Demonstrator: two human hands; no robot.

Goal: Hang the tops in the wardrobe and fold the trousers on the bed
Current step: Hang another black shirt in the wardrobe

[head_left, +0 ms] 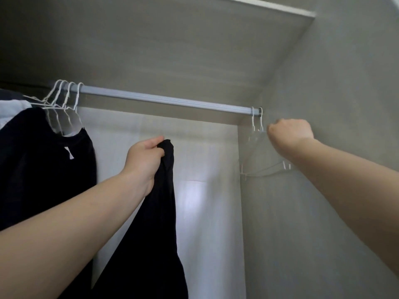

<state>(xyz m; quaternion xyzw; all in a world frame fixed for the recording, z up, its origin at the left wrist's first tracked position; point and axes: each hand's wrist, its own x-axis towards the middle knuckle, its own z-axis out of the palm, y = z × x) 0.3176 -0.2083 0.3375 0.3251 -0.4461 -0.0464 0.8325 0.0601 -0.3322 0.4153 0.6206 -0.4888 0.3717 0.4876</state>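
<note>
My left hand (146, 156) grips a black top (157, 223) by a bunched upper edge, and the cloth hangs down below the wardrobe rail (164, 99). My right hand (288, 134) is raised to the rail's right end, fingers curled round the neck of an empty white wire hanger (257, 145). A second empty hanger hooks on the rail right beside it. At the left end, a black top (43, 165) hangs on a hanger among several white hangers (64, 98).
A grey shelf (172, 44) runs above the rail. The wardrobe's right side wall (323, 212) stands close to my right arm. A pale back panel (205, 190) shows behind the rail. White and dark clothes (13, 108) hang at the far left.
</note>
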